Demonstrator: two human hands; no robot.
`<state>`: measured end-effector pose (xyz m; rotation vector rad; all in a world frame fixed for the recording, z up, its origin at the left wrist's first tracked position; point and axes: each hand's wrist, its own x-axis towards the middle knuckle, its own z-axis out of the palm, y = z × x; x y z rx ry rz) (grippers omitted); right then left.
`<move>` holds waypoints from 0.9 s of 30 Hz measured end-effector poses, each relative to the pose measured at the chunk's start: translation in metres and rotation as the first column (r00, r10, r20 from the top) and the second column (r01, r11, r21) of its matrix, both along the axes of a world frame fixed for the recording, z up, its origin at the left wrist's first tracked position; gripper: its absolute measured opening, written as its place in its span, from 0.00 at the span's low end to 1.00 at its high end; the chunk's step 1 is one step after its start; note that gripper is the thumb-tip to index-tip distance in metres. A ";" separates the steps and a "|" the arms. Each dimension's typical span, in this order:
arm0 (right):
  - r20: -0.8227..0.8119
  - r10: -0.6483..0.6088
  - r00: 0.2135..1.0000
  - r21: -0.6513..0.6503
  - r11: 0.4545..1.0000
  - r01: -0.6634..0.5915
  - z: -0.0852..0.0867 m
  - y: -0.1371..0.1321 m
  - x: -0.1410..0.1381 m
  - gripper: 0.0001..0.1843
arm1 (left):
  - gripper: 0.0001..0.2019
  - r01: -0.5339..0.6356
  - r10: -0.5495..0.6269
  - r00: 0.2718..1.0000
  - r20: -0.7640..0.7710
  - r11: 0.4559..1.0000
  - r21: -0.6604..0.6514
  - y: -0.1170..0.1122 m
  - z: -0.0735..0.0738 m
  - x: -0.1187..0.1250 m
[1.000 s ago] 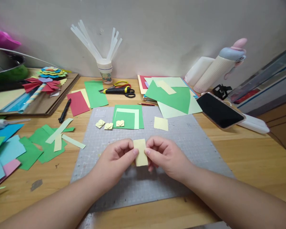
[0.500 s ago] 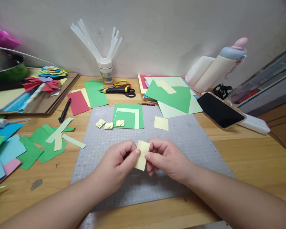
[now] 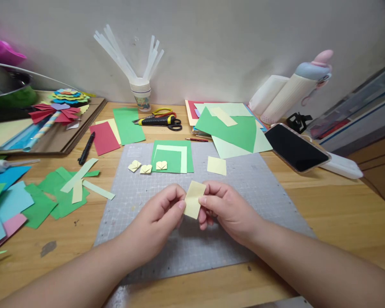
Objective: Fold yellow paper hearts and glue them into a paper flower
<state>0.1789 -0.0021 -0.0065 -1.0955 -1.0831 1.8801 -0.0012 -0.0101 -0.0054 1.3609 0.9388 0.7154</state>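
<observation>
Between my two hands is a small pale yellow piece of paper (image 3: 194,199), held up above the grey cutting mat (image 3: 244,239). My left hand (image 3: 165,214) pinches its left edge between thumb and fingers. On the opposite edge my right hand (image 3: 226,205) grips it the same way, thumb on the front. A faint crease seems to cross the paper. Beyond my hands lie three folded yellow paper hearts (image 3: 145,169); the rightmost rests on stacked green paper squares (image 3: 189,154). A flat yellow paper square (image 3: 216,166) lies on the mat to their right.
Green and blue paper scraps (image 3: 40,205) spread across the left of the wooden table. Behind the mat are a cutter (image 3: 155,121), scissors (image 3: 176,125) and a cup (image 3: 143,100) of white strips. A phone (image 3: 297,147) and a bottle (image 3: 288,94) stand at the right.
Both hands have raised the yellow paper slightly, away from me. It now shows wider between my fingers, its outline less narrow than before. The things on the table stay put.
</observation>
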 end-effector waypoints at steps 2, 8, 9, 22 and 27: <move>-0.006 -0.012 1.000 -0.004 1.000 0.012 0.000 0.001 0.000 0.10 | 0.11 -0.025 0.025 0.999 -0.029 1.000 0.007 0.001 -0.002 -0.001; -0.011 -0.126 0.992 0.006 0.992 0.126 0.001 0.007 0.004 0.10 | 0.15 -0.105 0.103 0.993 -0.053 0.993 -0.045 0.005 -0.001 0.000; -0.002 -0.123 0.992 0.014 0.992 0.123 0.001 0.008 0.004 0.10 | 0.16 -0.109 0.106 0.993 -0.042 0.992 -0.062 0.006 -0.001 0.001; 0.040 -0.020 0.999 0.032 0.999 0.019 0.002 0.000 -0.001 0.09 | 0.15 -0.079 0.092 0.985 -0.148 0.993 0.093 0.001 0.002 0.000; 0.010 -0.012 1.000 -0.013 1.000 0.013 0.001 0.001 -0.001 0.09 | 0.16 -0.055 0.056 0.994 -0.098 0.998 0.011 0.001 0.002 -0.001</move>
